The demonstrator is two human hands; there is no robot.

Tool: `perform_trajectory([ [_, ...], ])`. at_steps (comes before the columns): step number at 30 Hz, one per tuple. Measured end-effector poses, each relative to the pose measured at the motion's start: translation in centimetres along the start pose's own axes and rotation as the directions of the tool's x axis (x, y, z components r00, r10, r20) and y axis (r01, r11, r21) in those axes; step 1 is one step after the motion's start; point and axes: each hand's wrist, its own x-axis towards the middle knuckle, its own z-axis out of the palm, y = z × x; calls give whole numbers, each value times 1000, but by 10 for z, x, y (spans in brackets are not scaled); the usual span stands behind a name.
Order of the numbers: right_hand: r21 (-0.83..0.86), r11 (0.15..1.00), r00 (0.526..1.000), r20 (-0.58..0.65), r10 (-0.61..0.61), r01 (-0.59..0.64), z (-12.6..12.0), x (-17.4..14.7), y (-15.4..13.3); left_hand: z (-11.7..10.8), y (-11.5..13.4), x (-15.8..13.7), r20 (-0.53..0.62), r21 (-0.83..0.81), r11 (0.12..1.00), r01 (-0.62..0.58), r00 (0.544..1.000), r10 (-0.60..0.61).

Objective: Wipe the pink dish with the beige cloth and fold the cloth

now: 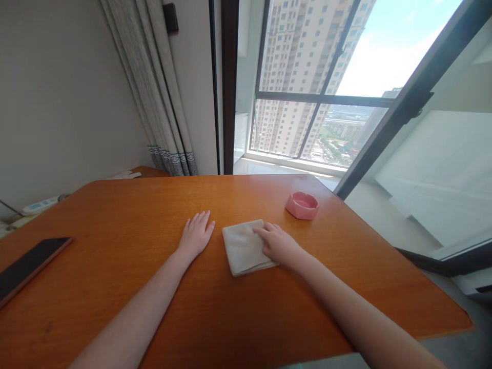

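Note:
A folded off-white cloth (246, 248) lies on the wooden table (126, 246) in front of me. My right hand (279, 246) is on the cloth's right side, with the index finger stretched over its top and the other fingers bent around that edge. Part of the cloth is hidden beneath this hand. To the left of the cloth, and apart from it, my left hand (196, 234) rests palm down on the tabletop. Its fingers are extended, the thumb stands away from them, and it holds nothing.
Beyond my right hand stands a pink ashtray (302, 206). A dark flat device (33, 264), like a phone or tablet, lies at the left. A power strip (42, 206) is past the left edge. Behind the table are a grey curtain (154, 92) and a dark-framed glass door (384, 97).

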Motion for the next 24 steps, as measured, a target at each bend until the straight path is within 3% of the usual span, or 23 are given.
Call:
perform_trajectory([
  [8,-109,941,946,0,324,-322,-9,-94,112,1,1,-3,20,61,998,-14,1000,13],
  [11,-167,920,933,1,361,-355,-13,-111,151,1,0,-2,32,81,996,-23,999,20],
  [14,-215,892,912,8,410,-399,-20,-112,171,1,-1,-2,30,84,996,-23,999,20],
  [19,-326,841,896,-53,440,-432,-37,-101,160,3,-1,-3,16,90,996,-24,1000,23],
  [21,-337,844,909,-147,391,-417,-43,-94,136,3,-1,-3,2,88,996,-19,1000,18],
  [24,-195,945,954,-199,226,-265,-39,-70,79,0,5,-3,-42,-38,998,-58,998,57],
])
